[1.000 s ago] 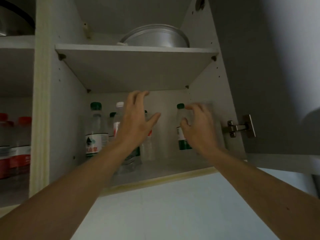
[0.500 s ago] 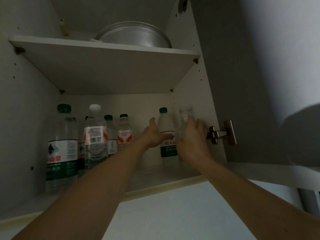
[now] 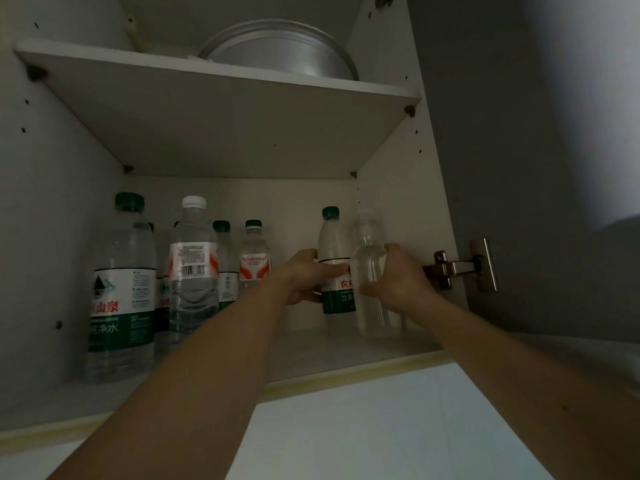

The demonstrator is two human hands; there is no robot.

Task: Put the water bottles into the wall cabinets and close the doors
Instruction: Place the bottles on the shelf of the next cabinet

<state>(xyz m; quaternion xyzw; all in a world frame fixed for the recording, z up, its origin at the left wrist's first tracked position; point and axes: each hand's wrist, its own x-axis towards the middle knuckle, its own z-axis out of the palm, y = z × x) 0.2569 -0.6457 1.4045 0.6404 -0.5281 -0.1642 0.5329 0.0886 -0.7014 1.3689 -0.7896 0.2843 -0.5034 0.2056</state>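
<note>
- Head view looks up into an open wall cabinet (image 3: 388,209), both arms reaching to the right end of its lower shelf (image 3: 311,344).
- Left hand (image 3: 304,277) wraps around a green-capped bottle (image 3: 334,258), fingers across its label.
- Right hand (image 3: 398,278) grasps a clear unlabelled bottle (image 3: 370,258) just beside it; the 2 bottles touch, and both stand upright on the shelf near the right wall.
- At the left end stand a large green-label bottle (image 3: 121,289) and a white-capped bottle (image 3: 192,265), with smaller green-capped bottles behind, including a red-label one (image 3: 254,261).
- A metal pan (image 3: 280,51) sits on the upper shelf (image 3: 221,81).
- The grey door (image 3: 519,150) hangs open on its hinge (image 3: 464,266).
</note>
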